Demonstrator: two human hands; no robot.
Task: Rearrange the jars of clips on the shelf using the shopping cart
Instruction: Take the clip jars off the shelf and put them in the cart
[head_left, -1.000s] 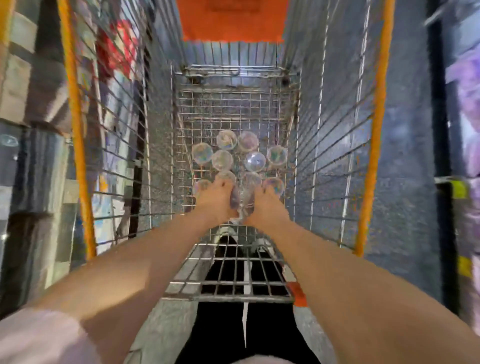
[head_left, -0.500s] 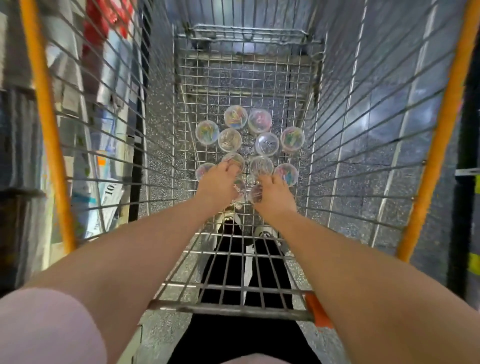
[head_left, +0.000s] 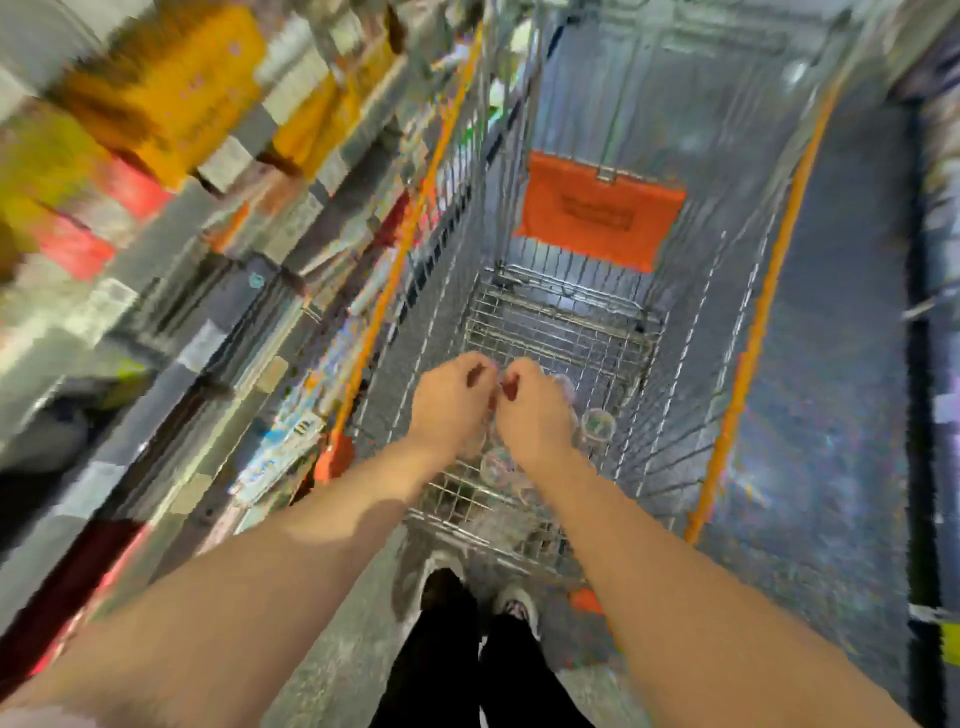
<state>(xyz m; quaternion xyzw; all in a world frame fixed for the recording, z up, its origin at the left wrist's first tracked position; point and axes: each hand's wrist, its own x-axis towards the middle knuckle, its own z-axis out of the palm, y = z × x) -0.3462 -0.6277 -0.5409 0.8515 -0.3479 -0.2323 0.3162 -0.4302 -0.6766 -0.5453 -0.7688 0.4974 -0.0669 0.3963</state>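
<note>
While both hands hang close together over the middle of the cart (head_left: 753, 338), the step looks like lifting jars out of it toward the shelf (head_left: 218, 291) along its left side. The left hand (head_left: 452, 410) and right hand (head_left: 535, 415) have their fingers curled inward, knuckles up, nearly touching each other. I cannot tell whether either is closed round a jar, since the palms face down and the picture is smeared.

2 jars show on the wire floor. The right jar (head_left: 597, 423) sits just beside the right hand, toward the right wall. The near jar (head_left: 496, 465) sits below the gap between the wrists, toward the near edge.

To do this well, I would grip each jar round its body, not its lid, and keep it upright. I would also raise it above the left rail (head_left: 387, 291) before swinging it across.

Any jars under the hands are hidden. What the jars contain cannot be made out. The shelf is a blur of yellow, red and grey, so no free spot shows. Writing on the orange flap (head_left: 597, 208) at the far end is unreadable.
</note>
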